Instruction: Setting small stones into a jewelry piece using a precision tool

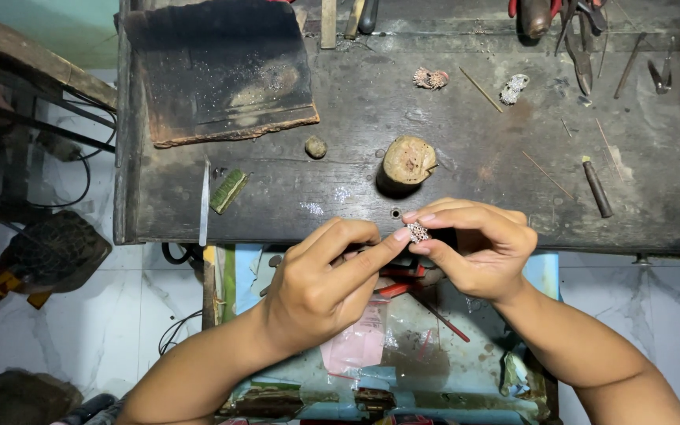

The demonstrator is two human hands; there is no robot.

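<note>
Silver ornament (416, 231) pinched between two hands at the near edge of a dark wooden workbench (466, 157).
Right hand (478, 248) gripped the small sparkling piece with thumb and fingers; left hand (324, 283) pressed a fingertip against it. Beyond it stood a short wooden stump (408, 161), with pliers (580, 39) farther back.

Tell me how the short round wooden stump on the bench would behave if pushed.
The wooden stump looks squat with a flat top, so it would likely slide rather than tip. Tipped on its side, its round form might roll. It probably feels solid, not fragile.
</note>
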